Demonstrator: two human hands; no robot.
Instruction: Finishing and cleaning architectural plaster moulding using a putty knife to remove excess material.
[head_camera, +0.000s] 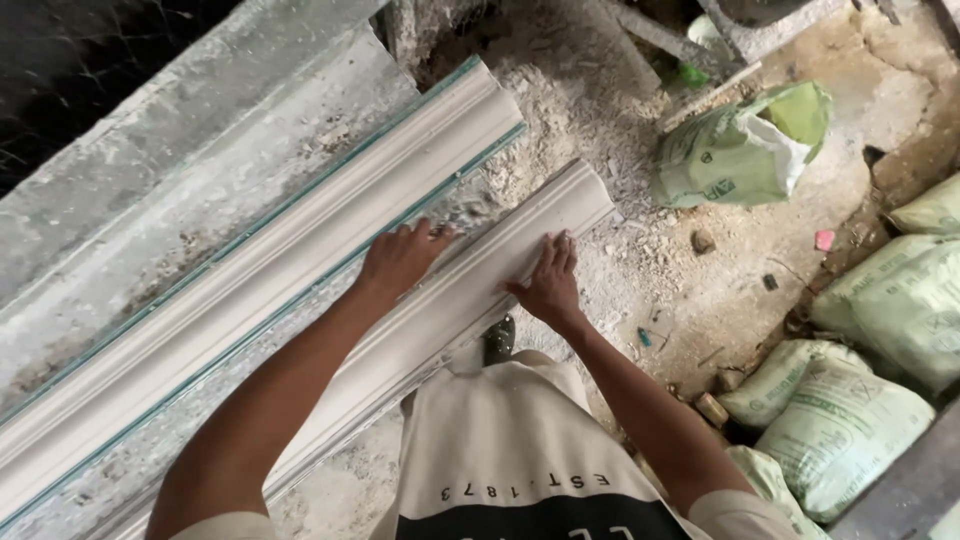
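Moulding strip (470, 290) lies mid-frame under both flat palms: left hand (400, 260) and right hand (548, 282) apparently press, gripping nothing.

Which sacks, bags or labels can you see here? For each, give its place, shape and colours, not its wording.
Open green sack: upper right on the rubble floor, slumped, pale green with dark print.
Pile of sacks: right edge and lower right, plump, whitish-green with dark markings.
Small pink scrap: on the floor between them, squarish.

Single head view, looking steeply down, close over workbench (150, 190) edge and rubble floor (700, 300).
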